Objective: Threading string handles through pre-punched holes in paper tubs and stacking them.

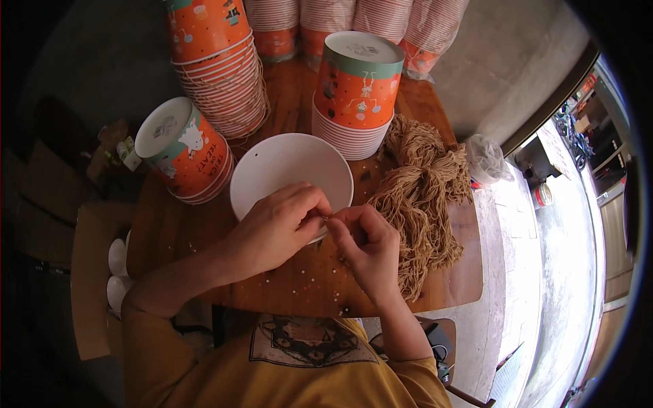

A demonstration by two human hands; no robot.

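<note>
A white-lined paper bucket (292, 160) stands mouth up on the wooden table, tilted toward me, with a small dark hole in its far wall. Over its near rim, my left hand (282, 221) is closed with thumb and fingers pinched together. My right hand (367, 241) meets it there, thumb and forefinger also pinched. Whatever lies between the fingertips is too small to make out. Beside my right hand lies a large bundle of tan twine (425, 211), its strands reaching toward the near edge.
Upside-down stacks of orange and green printed buckets stand on the left (183, 149), far left (221, 75) and behind (357, 92). Plastic-wrapped stacks (388, 24) line the back. Tiny paper dots scatter the table (231, 292). A cardboard box (92, 272) with white cups sits lower left.
</note>
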